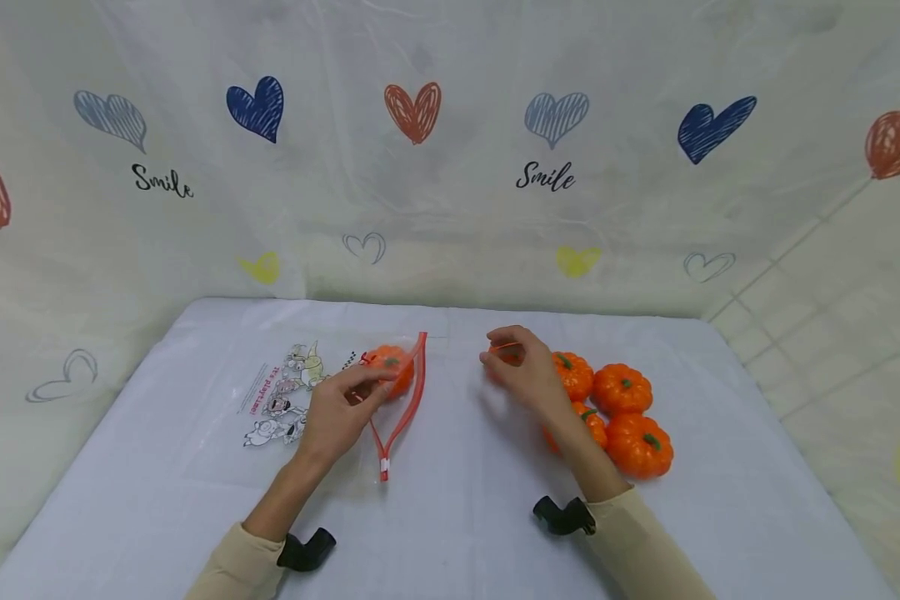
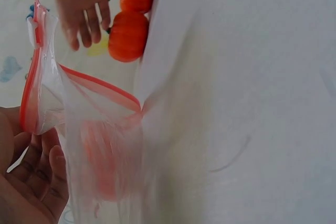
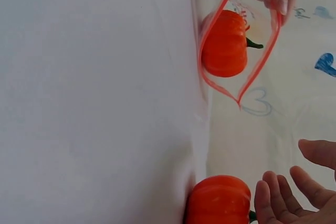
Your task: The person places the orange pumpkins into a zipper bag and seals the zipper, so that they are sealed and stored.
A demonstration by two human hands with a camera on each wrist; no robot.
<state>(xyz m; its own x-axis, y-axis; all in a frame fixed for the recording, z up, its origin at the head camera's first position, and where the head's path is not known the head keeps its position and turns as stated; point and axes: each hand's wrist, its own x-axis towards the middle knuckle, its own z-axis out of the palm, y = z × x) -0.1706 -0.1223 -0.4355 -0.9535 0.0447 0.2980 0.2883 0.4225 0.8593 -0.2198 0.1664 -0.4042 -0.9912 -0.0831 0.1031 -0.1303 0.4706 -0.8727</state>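
A clear zip bag (image 1: 217, 425) with a red zip edge (image 1: 412, 404) and cartoon print lies at the left. Its mouth gapes towards the right. My left hand (image 1: 345, 408) pinches the upper edge of the mouth between thumb and fingers. Inside the bag, just within the mouth, sits a small orange toy pumpkin (image 3: 226, 45) with a green stem. My right hand (image 1: 525, 371) hovers over another pumpkin (image 3: 220, 200), partly hidden under it in the head view. Its fingers are loosely bent and apart, with fingertips close to the stem.
To the right of my right hand several more pumpkins stand in a group, among them a front right pumpkin (image 1: 640, 446) and a back right pumpkin (image 1: 622, 388). A white cloth (image 1: 457, 517) covers the table. Behind it hangs a curtain (image 1: 465, 192) printed with hearts.
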